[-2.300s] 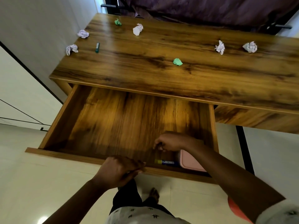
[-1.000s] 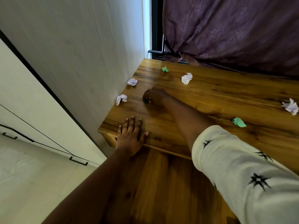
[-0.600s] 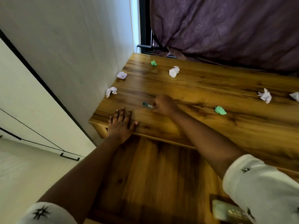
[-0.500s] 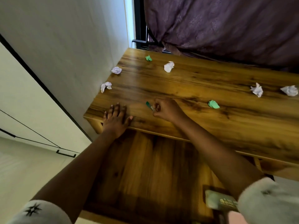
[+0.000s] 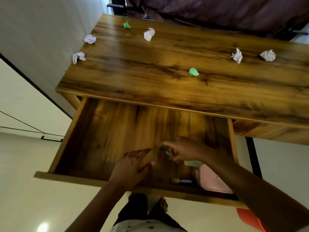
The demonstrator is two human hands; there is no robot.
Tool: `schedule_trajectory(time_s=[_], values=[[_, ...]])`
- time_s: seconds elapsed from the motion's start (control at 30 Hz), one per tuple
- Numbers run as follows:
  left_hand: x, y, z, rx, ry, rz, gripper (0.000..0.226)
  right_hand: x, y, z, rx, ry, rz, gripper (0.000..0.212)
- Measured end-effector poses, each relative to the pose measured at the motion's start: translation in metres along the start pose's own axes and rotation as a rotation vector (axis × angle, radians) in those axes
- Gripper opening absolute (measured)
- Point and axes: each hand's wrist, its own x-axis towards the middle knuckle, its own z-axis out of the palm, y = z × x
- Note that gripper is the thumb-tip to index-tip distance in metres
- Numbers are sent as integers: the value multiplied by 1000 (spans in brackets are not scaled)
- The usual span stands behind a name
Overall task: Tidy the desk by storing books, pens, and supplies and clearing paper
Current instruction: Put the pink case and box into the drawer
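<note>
The person's right hand [image 5: 182, 150] hangs over the near right part of the open wooden drawer [image 5: 66, 143]. Its thumb and fingertips pinch a small green pen [image 5: 164, 151], which is tilted and blurred. It cannot be told whether the pen touches the drawer floor. Just to its left, the left hand [image 5: 133, 164] is open above the drawer's near edge, with fingers stretched towards the far side and the thumb spread, holding nothing.

In the drawer's near right corner lies a flat pink case [image 5: 212, 181], partly under the right forearm. Just beside it on the left is a dark marker with a yellow cap [image 5: 182, 181]. A pale flat item [image 5: 194, 163] shows beyond the case, too blurred to name.

Beyond the drawer stands the brown wooden desk [image 5: 150, 77]. Crumpled white paper balls [image 5: 149, 34] are scattered on it: two by the left edge, one at the far left of middle, and two well to the right. Two crumpled green paper balls [image 5: 193, 72] lie there too, one near the middle and one at the far left corner. Dark purple cloth [image 5: 217, 10] hangs behind the desk.
</note>
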Motion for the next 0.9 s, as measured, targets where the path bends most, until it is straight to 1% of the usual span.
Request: schedule_trajectory(time_s=[0.07,0.1,0.17,0.2,0.23,0.3,0.37,0.4,0.47,0.53,0.6,0.77,0.9], values=[[-18,-1,13,10,-119,146,71,-9,-1,14,-133,-73,-26,57],[-25,-2,18,32,-135,228,63,-11,-1,21,-196,-107,-32,58],[-33,-6,27,113,-81,361,44,-10,2,33,-297,-140,-39,62],[-34,-8,28,130,-66,383,40,-8,4,37,-326,-146,-43,64],[-34,-7,28,132,-59,390,40,-5,7,41,-342,-147,-42,64],[-31,-8,26,101,-67,380,50,-2,10,46,-351,-159,-45,64],[-28,-7,25,62,-133,330,61,2,11,51,-379,-179,-74,62],[-27,-6,25,42,-150,320,62,3,11,54,-410,-188,-102,58],[-26,-5,24,-1,-168,307,58,5,10,59,-479,-196,-153,46],[-26,-6,24,-33,-187,287,54,5,7,58,-493,-209,-147,30],[-25,-5,23,-64,-210,266,52,5,5,55,-499,-228,-125,22],[-23,-3,20,-49,-231,262,57,3,4,50,-509,-256,-86,23],[-25,0,19,-52,-224,253,67,-5,3,48,-438,-193,-75,27]])
